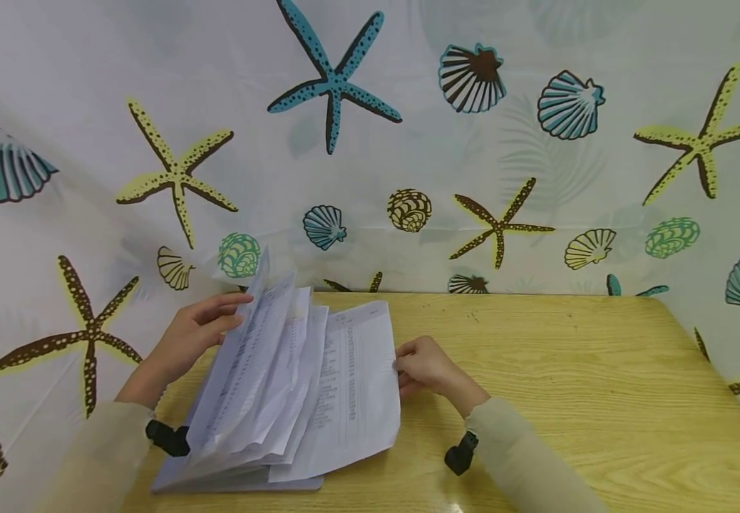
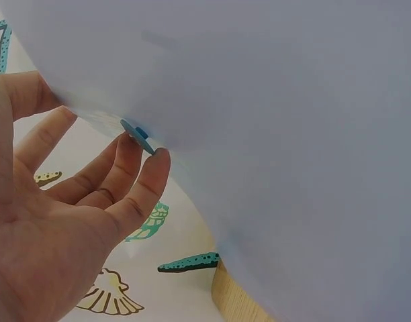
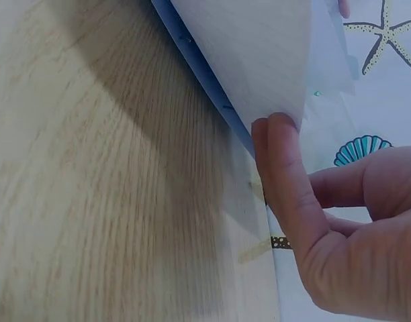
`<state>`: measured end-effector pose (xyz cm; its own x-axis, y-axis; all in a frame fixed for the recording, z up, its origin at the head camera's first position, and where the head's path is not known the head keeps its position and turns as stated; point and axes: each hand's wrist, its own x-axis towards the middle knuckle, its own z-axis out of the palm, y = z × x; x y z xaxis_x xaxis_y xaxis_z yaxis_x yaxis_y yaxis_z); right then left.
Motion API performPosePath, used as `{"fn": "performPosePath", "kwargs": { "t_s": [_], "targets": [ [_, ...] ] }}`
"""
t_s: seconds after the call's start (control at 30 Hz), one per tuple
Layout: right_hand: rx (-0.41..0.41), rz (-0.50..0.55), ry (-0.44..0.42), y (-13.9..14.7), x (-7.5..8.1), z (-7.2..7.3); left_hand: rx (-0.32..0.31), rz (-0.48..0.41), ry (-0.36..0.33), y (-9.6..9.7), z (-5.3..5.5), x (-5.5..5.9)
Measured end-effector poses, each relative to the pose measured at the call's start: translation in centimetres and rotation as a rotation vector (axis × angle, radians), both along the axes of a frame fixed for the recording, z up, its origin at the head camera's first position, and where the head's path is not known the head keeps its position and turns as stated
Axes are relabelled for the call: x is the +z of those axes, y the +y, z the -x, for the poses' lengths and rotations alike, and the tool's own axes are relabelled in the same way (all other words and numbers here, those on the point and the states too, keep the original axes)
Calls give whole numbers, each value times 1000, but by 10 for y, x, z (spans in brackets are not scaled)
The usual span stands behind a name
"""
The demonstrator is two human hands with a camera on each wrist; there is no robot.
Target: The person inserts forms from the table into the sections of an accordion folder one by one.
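Observation:
A pale blue plastic folder (image 1: 235, 482) lies at the left of the table, spread apart with several printed sheets (image 1: 283, 356) fanned upright inside it. My left hand (image 1: 199, 331) holds its raised cover (image 2: 279, 147) by the edge, fingertips beside a small blue snap button (image 2: 137, 136). On the other side, my right hand (image 1: 430, 367) pinches the right edge of a printed sheet (image 1: 370, 385), which leans out from the stack. From the right wrist view, two fingers (image 3: 283, 168) press against this sheet's underside, and a darker blue edge of the folder shows below it.
The wooden table (image 1: 569, 385) stretches to the right of the folder. Behind and at both sides hangs a white curtain (image 1: 376, 164) printed with starfish and shells. A black wrist camera (image 1: 461, 453) sits on each forearm.

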<state>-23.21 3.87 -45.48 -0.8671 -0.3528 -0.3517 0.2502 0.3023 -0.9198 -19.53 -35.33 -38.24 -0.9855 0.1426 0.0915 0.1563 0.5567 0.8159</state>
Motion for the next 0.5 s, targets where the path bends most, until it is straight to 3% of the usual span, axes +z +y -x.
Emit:
{"fn": "performPosePath", "kwargs": {
  "t_s": [0.17,0.5],
  "targets": [
    [-65,25,2,-4,-1,0,7,-1,-4,0,0,1],
    [-73,62,-7,-11,-6,2,7,-8,5,-1,1,-1]
  ]
}}
